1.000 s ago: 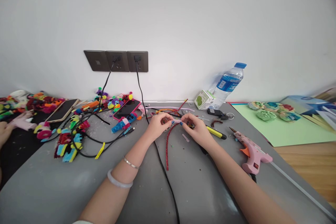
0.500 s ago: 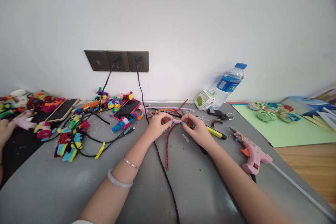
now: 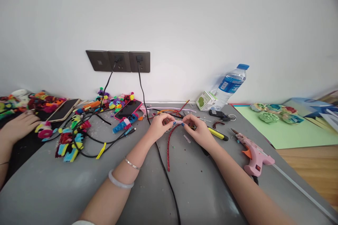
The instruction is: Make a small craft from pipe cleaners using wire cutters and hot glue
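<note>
My left hand (image 3: 158, 126) and my right hand (image 3: 199, 129) meet over the middle of the grey table (image 3: 52, 186), fingers pinched together. Between them they hold a small pale pink piece (image 3: 178, 122) joined to the top of a red pipe cleaner (image 3: 168, 147). The red pipe cleaner curves down from my fingers and lies along the table toward me. A black cable (image 3: 163, 168) runs beside it. A yellow utility knife (image 3: 218, 134) lies just right of my right hand.
A pink glue gun (image 3: 255, 153) lies at the right, near green paper (image 3: 290, 130) with paper flowers. A water bottle (image 3: 229, 84) and small carton (image 3: 204, 100) stand by the wall. Phones, cables and colourful pipe-cleaner figures (image 3: 70, 140) clutter the left, where another person's hand (image 3: 18, 126) rests.
My hands stay pinched in the same place. The other person's hand at the left edge has moved further onto the table.
</note>
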The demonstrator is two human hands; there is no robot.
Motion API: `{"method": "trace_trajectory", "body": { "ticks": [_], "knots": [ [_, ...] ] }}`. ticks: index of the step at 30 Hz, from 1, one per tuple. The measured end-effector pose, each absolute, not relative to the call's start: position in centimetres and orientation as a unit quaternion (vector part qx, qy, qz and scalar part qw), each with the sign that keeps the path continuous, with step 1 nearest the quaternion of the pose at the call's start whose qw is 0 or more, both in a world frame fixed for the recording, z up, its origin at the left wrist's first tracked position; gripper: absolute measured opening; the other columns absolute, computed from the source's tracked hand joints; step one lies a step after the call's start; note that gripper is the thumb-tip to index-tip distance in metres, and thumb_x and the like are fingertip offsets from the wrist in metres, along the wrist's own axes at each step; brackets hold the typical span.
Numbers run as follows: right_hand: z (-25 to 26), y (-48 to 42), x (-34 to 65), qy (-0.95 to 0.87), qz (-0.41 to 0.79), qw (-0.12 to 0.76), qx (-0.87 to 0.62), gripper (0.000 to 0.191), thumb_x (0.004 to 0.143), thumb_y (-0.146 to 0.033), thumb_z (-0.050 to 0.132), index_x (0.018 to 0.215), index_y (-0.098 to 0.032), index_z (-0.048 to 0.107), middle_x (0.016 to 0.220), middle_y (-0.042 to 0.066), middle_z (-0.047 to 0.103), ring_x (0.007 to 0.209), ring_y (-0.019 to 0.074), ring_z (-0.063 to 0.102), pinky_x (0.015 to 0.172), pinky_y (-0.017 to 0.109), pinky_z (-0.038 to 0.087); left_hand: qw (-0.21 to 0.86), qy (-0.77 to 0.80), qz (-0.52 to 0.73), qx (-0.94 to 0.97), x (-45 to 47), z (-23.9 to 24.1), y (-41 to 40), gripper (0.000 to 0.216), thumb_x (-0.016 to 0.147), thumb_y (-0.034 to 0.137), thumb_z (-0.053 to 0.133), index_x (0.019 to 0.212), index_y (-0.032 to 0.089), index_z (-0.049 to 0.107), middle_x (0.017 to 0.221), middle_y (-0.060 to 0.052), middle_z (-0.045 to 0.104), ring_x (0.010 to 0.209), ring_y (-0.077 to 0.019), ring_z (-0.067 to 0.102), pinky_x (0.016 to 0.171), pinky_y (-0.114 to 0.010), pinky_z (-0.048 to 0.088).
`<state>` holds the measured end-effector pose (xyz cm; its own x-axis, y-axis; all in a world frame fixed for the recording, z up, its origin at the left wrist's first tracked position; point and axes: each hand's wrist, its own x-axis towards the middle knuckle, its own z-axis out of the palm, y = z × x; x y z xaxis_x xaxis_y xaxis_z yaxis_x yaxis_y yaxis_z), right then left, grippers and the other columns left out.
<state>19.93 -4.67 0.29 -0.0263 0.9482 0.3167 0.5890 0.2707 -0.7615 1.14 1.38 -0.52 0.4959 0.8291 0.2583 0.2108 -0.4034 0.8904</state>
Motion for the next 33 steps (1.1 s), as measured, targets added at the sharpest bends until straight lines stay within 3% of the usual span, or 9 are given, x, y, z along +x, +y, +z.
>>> {"method": "trace_trajectory", "body": {
  "ticks": [33],
  "knots": [
    [0.46,-4.75,19.84,-0.685,0.213,0.412,-0.562,0.008,0.081,-0.022,0.051,0.085,-0.021,0.058,0.074,0.001,0.063,0.066,0.0171,0.057,0.064,0.029,0.043,0.432,0.346,0.366,0.748,1.11,-0.34,1.28,0.01,0.08,0.018,0.059,0.086,0.016,0.067,0.076,-0.002,0.067,0.059,-0.0121,0.055,0.058,-0.024,0.043]
  ]
}}
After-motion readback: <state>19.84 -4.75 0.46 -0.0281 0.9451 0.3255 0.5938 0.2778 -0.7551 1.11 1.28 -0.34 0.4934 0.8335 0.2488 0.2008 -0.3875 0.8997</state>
